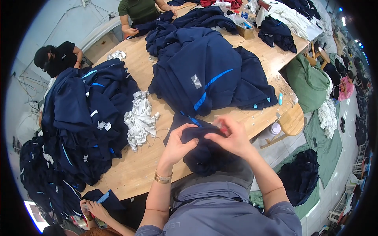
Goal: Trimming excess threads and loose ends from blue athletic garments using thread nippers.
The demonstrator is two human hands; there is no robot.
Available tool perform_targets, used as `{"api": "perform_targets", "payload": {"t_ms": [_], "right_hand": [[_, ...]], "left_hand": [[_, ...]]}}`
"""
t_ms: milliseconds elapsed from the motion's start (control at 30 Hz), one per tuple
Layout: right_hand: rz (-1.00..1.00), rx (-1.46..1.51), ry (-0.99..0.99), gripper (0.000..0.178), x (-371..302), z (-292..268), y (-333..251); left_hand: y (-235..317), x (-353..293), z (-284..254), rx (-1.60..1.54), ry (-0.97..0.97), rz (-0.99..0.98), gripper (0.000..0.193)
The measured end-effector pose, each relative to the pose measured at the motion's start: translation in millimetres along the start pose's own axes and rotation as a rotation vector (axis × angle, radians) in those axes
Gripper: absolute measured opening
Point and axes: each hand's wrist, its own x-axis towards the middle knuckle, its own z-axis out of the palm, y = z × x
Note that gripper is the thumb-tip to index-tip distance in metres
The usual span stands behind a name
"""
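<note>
A navy garment (pixel 204 157) with a bright blue stripe is bunched at the table's near edge and hangs down over my lap. My left hand (pixel 179 143) is closed on its left part, thumb and fingers pinching the cloth. On the other side my right hand (pixel 233 138) grips the same garment, its thumb laid on the fabric. A small reddish, partly clear thing (pixel 223 128) shows at the right fingers, too blurred to name. Just beyond both hands lies a large heap of navy garments (pixel 197 63) with blue stripes and a grey patch.
White cloth strips (pixel 141 120) lie left of my hands, beside another navy pile (pixel 86 114). A light-blue capped tube (pixel 280 99) rests near the right edge of the wooden table (pixel 136 173). A wooden stool (pixel 293 120) stands at right. Co-workers handle cloth at far side and lower left.
</note>
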Motion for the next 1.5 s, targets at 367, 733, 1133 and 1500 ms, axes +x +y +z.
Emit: {"api": "perform_targets", "payload": {"t_ms": [367,733,1133,1500], "right_hand": [[0.183,0.581,0.065,0.007,2,22,12],[0.276,0.667,0.131,0.01,2,18,7],[-0.138,-0.337,-0.006,0.035,-10,-6,8],[-0.192,-0.369,0.01,0.037,-12,5,11]], "left_hand": [[-2,1,2,0.191,0.106,0.077,0.025],[-3,0,1,0.09,0.066,0.066,0.025],[-15,2,-7,-0.312,-0.007,0.002,0.03],[-11,-1,-1,-0.274,-0.029,0.014,0.029]]}}
